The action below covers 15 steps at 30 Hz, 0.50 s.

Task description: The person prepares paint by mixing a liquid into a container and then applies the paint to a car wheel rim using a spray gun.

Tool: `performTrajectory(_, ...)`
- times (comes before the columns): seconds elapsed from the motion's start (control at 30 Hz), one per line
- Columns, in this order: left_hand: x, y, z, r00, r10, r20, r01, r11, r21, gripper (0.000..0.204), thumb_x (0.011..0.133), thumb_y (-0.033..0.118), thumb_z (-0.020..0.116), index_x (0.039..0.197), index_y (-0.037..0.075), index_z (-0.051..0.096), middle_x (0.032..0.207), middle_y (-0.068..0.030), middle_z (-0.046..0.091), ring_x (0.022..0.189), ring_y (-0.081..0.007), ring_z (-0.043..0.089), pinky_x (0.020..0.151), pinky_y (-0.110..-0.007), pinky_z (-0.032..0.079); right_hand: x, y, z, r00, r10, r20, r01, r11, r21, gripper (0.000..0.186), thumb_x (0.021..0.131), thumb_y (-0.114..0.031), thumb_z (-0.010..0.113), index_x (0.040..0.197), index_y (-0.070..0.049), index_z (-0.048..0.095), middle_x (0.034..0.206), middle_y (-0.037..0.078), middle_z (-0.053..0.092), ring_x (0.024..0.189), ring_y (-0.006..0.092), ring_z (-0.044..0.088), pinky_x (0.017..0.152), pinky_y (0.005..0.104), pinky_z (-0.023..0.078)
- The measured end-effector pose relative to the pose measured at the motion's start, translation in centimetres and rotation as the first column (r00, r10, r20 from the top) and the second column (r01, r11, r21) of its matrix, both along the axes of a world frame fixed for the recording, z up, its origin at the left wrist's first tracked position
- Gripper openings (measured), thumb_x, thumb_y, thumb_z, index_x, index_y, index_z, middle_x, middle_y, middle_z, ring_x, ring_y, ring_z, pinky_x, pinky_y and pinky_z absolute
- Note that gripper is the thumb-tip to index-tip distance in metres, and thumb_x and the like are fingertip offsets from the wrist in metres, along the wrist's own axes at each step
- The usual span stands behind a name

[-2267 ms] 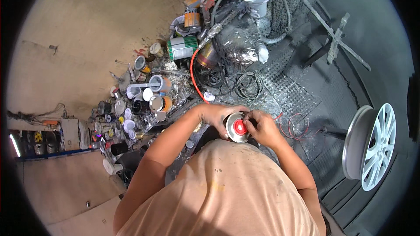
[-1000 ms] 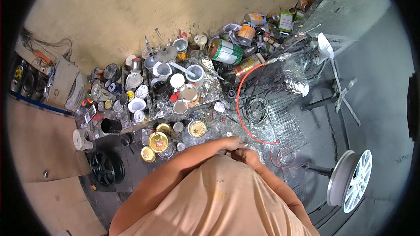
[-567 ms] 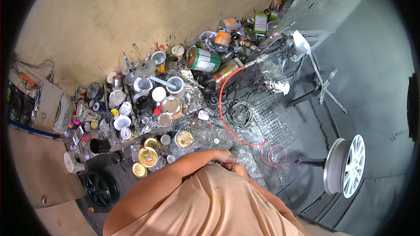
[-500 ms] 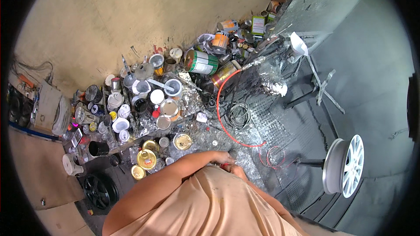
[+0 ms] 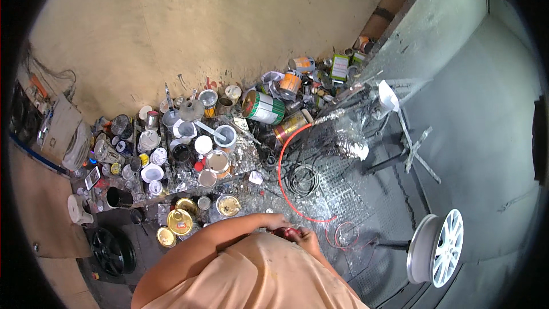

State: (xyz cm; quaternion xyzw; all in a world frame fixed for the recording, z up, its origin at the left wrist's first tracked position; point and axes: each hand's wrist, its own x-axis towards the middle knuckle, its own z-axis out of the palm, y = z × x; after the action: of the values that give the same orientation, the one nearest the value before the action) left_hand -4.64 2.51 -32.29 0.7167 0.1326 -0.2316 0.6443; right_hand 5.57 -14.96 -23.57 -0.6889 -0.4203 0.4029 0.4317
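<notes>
Close against the front of my shirt, my two hands meet. My left hand (image 5: 275, 222) comes in from the left with its fingers curled onto a small dark red object (image 5: 287, 233). From the other side, my right hand (image 5: 309, 241) closes round the same object. Its kind cannot be made out, since fingers and shirt cover most of it. Beyond the hands, an orange-red hose (image 5: 280, 166) curves over the dirty floor. A silver wheel rim (image 5: 446, 249) sits on a stand to the right.
Paint cans and cups crowd a low bench (image 5: 234, 163) at left, with a mixing cup (image 5: 226, 136) holding a stick. Gold-lidded tins (image 5: 180, 221) and a black wheel rim (image 5: 113, 250) are nearer. A foil-wrapped stand (image 5: 351, 147) and coiled cable (image 5: 303, 178) lie ahead.
My view has tilted and shifted, so the wheel rim and hose sit lower. Both hands stay together at my front, and more of the dark red object shows between them.
</notes>
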Motion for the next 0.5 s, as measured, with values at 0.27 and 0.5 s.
performTrajectory(0.27, -0.5, 0.2, -3.9, 0.860, 0.499, -0.104, -0.508, 0.854, -0.109, 0.058, 0.099, 0.056, 0.051, 0.115, 0.004, 0.071, 0.101, -0.0112, 0.073, 0.086, -0.0186, 0.066, 0.079, -0.038, 0.053, 10.6, 13.6, 4.0, 0.823, 0.439, 0.360, -0.391, 0.898, -0.201, 0.029, 0.098, -0.023, 0.064, 0.118, -0.002, 0.062, 0.105, 0.012, 0.071, 0.080, 0.0170, 0.067, 0.068, 0.0337, 0.055)
performTrajectory(0.5, -2.8, 1.8, -3.9, 0.433, 0.850, -0.300, -0.887, 0.341, -0.312, 0.057, 0.104, 0.049, 0.044, 0.110, -0.002, 0.069, 0.105, -0.0149, 0.072, 0.092, -0.0245, 0.070, 0.080, -0.043, 0.056, 7.8, 19.1, 18.4, 0.993, 0.064, -0.102, -0.034, 0.962, 0.271, 0.096, 0.086, -0.021, 0.076, 0.157, -0.006, 0.014, 0.147, 0.028, 0.045, 0.114, 0.0348, 0.064, 0.091, 0.0440, 0.055)
